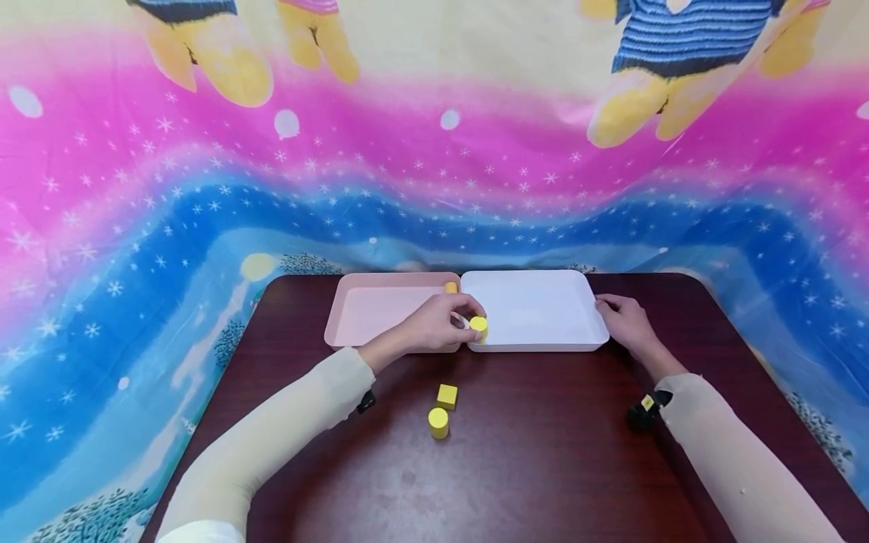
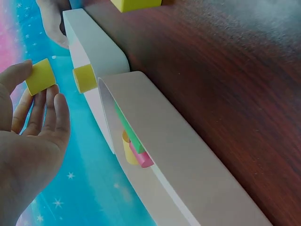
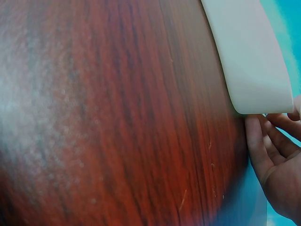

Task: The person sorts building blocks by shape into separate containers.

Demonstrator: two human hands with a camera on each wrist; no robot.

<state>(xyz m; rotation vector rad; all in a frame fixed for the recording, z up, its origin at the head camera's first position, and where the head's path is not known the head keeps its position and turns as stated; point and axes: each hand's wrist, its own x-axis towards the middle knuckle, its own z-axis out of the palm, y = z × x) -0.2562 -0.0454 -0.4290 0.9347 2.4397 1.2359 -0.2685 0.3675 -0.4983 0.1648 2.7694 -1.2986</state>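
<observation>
My left hand [image 1: 440, 323] pinches a yellow cylinder [image 2: 41, 76] between thumb and fingertips, over the left end of the white tray [image 1: 536, 305]. A second yellow cylinder [image 2: 84, 78] shows inside that tray in the left wrist view; my hand hides it from the head camera. At the tray's right end, my right hand [image 1: 626, 323] holds the rim, thumb and fingers close about the corner in the right wrist view. Left of the white tray is a pink tray [image 1: 366, 309], holding an orange-yellow cylinder [image 2: 130, 149], a green piece [image 2: 129, 127] and a pink piece [image 2: 143, 159].
On the dark wooden table [image 1: 529, 445], in front of the trays, a yellow cube [image 1: 446, 396] stands just behind another yellow cylinder [image 1: 438, 423]. A patterned curtain [image 1: 421, 181] hangs right behind the table's far edge and along both sides.
</observation>
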